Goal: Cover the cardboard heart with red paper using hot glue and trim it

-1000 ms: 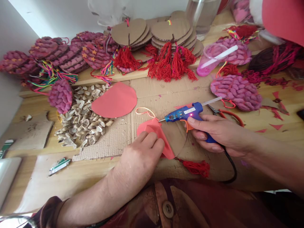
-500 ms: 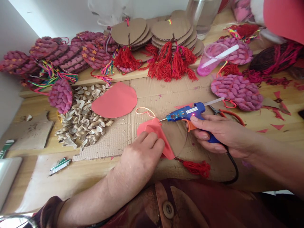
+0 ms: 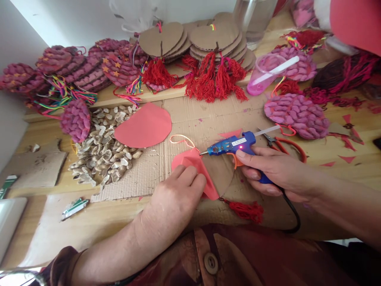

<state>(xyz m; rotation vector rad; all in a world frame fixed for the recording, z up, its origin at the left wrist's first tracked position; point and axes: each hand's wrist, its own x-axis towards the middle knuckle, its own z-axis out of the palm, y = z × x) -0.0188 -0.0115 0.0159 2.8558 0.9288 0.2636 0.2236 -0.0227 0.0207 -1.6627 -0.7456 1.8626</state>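
Observation:
My right hand [image 3: 264, 167] grips a blue hot glue gun [image 3: 228, 145], a finger near its orange trigger and a small red light lit on its body. The nozzle rests close to the fold of a red paper piece [image 3: 210, 188], near the top of a round cardboard disc [image 3: 222, 171]. My left hand [image 3: 181, 194] is closed on the paper, holding it folded back from the right part of the disc. A pale cord loop [image 3: 181, 139] sticks out at the disc's top, and a red yarn tassel [image 3: 245, 211] hangs from its lower edge.
Peanut shells [image 3: 104, 151] lie heaped left, beside another red paper piece [image 3: 145, 125]. Orange-handled scissors [image 3: 288, 145] lie behind my right hand. Cardboard discs [image 3: 160, 39], a pink cup [image 3: 262, 77] and braided pink pieces [image 3: 297, 115] stand farther back. The gun's black cable [image 3: 294, 212] curls near my body.
The glue gun and my right hand have shifted slightly down, the nozzle staying near the paper fold. My left hand keeps its hold on the red paper.

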